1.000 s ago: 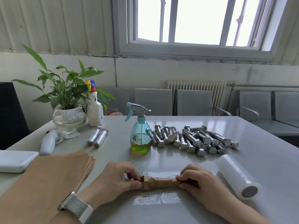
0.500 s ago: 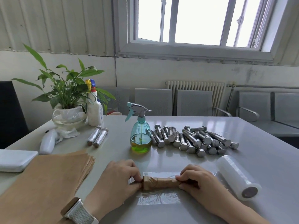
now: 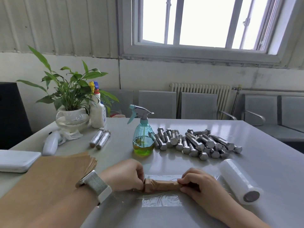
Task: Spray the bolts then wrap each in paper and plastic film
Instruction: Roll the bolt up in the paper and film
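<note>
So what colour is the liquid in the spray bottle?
Yellow-green, in the teal spray bottle; head view.

Single view, head-worn, wide-angle. It looks forward and slightly down from the near edge of the desk (image 3: 246, 162), facing the far edge, the wall and the window (image 3: 202, 22) beyond. Both hands sit close under the lens at the near edge: left hand (image 3: 125, 175), right hand (image 3: 195, 183). The desk's left and right edges splay outward; straight lines bow toward the frame borders. No second view shares the scene.
</note>
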